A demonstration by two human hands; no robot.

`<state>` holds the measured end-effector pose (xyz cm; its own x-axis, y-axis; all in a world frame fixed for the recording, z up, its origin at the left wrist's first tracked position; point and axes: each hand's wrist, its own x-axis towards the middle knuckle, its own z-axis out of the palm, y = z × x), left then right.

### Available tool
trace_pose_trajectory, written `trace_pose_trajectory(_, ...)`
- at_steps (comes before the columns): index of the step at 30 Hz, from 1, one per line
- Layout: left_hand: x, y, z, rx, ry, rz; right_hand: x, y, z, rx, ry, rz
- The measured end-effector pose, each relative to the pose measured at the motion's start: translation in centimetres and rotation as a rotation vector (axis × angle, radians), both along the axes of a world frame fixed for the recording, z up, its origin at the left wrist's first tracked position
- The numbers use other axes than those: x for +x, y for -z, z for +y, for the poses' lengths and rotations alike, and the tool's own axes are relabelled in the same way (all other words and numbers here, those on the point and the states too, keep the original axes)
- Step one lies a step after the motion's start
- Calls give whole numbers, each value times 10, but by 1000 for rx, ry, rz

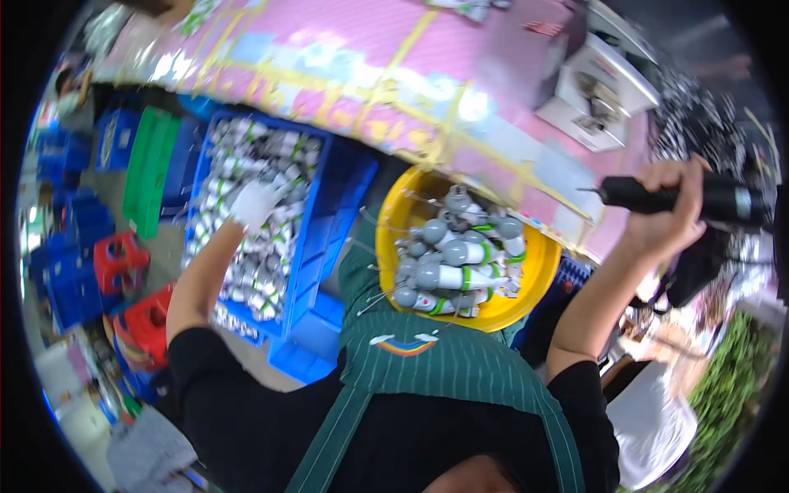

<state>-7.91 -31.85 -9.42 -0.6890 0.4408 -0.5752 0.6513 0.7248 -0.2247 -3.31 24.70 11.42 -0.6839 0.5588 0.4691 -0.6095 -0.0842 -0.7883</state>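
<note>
Far left on my feed: stacked blue bins [74,275], red stools [120,261] and a green crate [148,172] on the floor, packed close. Next, the blue crate [311,226], full of white-and-grey bulbs [263,300] with green bands. My left hand [256,204], white-gloved, is in among them; fingers blurred, can't tell how far open or whether they grip one. Crate's right wall stands between that hand and the yellow basin [390,226], which sits at my apron [448,361], heaped with more bulbs. Basin's far rim is right by the bench edge. Bench top [329,20]: pink, yellow-taped, running across the far side; white box [559,94] toward its right end. Right hand [670,205]: fingers wrapped round a black driver [629,194], bit pointing left, well apart from the basin. Foliage [727,394] lower right.
</note>
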Motion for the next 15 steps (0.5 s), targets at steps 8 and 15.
trace_pose_trajectory(8,2,-81,-60,385,-441,277,-16,-18,3,-2,69,19)
trace_pose_trajectory(15,-31,-168,21,1093,-443,469,-54,-27,9,97,83,143)
